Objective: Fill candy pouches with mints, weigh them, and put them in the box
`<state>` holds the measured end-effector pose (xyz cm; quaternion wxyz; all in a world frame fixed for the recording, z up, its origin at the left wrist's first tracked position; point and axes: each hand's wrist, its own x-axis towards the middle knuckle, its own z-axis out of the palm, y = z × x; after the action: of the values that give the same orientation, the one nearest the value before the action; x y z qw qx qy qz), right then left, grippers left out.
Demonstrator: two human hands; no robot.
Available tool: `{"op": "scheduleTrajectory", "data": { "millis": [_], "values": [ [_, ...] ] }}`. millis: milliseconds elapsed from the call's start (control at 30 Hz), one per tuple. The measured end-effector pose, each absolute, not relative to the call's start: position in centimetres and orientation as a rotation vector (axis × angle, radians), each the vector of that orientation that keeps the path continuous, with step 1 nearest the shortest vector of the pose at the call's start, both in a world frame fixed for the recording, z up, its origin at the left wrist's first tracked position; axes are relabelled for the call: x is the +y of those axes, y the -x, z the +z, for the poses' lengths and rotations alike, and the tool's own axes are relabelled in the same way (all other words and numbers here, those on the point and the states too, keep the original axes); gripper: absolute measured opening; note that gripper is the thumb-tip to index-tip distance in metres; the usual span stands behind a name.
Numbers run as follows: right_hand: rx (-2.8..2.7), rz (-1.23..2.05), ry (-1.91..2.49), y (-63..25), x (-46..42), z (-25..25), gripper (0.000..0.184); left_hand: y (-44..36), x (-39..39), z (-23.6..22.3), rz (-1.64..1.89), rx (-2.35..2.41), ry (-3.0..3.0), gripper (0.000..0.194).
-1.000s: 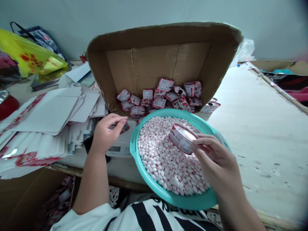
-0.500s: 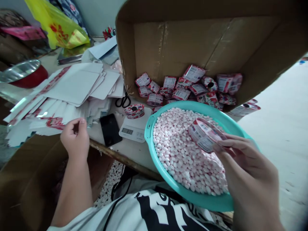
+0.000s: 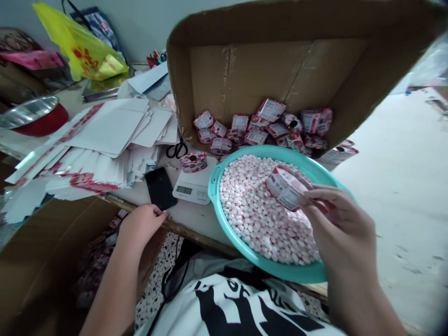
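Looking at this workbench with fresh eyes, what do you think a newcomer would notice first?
Probably the round turquoise plastic basin in the centre, filled with small pale pink oval pieces, with the right hand holding a curved red-and-white printed packet over it. Behind it, a large brown cardboard box opens toward the person, with similar packets inside. A bright yellow plastic bag stands out at back left.

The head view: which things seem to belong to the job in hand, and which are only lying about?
Likely part of the job:
printed sleeve in the right hand
teal basin and its pale pieces
scale with a printed pack on it
cardboard box holding similar packs
printed sheets, perhaps

Apparently just lying about:
black phone
scissors
yellow bag
red bowl
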<state>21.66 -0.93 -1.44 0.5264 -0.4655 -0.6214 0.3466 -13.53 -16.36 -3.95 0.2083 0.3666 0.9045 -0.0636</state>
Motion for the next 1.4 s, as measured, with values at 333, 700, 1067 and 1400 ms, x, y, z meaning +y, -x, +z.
{"op": "scheduleTrajectory", "data": {
  "millis": [333,700,1067,1400],
  "values": [
    [-1.248,0.733,1.075,-21.5,-1.0,-1.3,0.025,11.8,-15.8,-2.8,-0.288,2.56,-1.224,0.029],
    [-2.164,0.356,1.305,-21.8,5.2,5.8,0.026,7.2,-12.0,1.7,0.66,2.226,-1.846,0.025],
    [-2.761,0.688,0.532,-13.0,6.4,4.1,0.031,5.8,-2.0,2.8,0.635,1.728,-2.074,0.018],
    [-2.711,0.801,0.729,-13.2,7.6,2.4,0.026,16.1,0.3,0.7,1.409,2.225,-1.808,0.03]
  ]
}}
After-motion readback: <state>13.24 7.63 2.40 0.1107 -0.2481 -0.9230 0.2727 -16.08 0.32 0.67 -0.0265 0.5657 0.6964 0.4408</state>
